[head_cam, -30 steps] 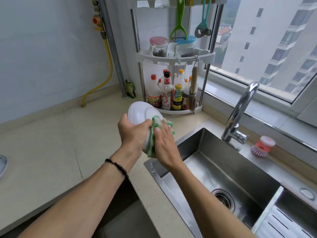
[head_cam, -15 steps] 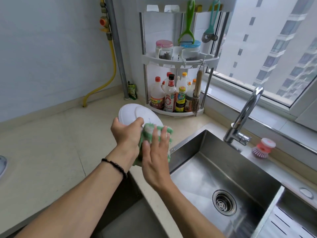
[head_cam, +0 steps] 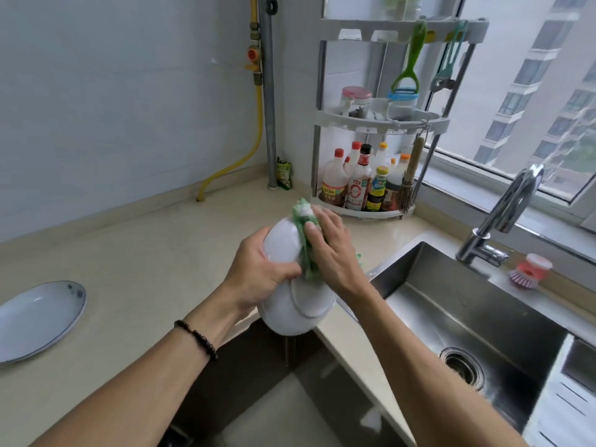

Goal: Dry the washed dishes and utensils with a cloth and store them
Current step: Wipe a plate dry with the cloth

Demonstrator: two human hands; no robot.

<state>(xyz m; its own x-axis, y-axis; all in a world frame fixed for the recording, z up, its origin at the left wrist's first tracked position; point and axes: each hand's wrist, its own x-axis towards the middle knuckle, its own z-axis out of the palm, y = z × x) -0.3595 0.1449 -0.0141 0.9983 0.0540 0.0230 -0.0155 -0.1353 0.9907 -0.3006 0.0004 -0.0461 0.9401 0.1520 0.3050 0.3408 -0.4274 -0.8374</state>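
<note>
Left hand [head_cam: 258, 275] grips the white ceramic bowl [head_cam: 290, 301], tilted over the counter [head_cam: 135, 253] edge, steadying it | right hand [head_cam: 332, 250], fingers fairly straight, presses the green-and-white cloth [head_cam: 304, 221] onto it to dry | blue-rimmed white oval plate [head_cam: 38, 317] lies well apart, probably done.

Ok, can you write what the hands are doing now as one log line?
step: drying | left hand: grips white bowl | right hand: presses green cloth on bowl | plate: on counter

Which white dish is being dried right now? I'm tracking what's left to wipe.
The white bowl held up between both hands: left hand grips it, right hand presses the green cloth on it. The blue-rimmed white plate lies untouched on the beige counter.
</note>
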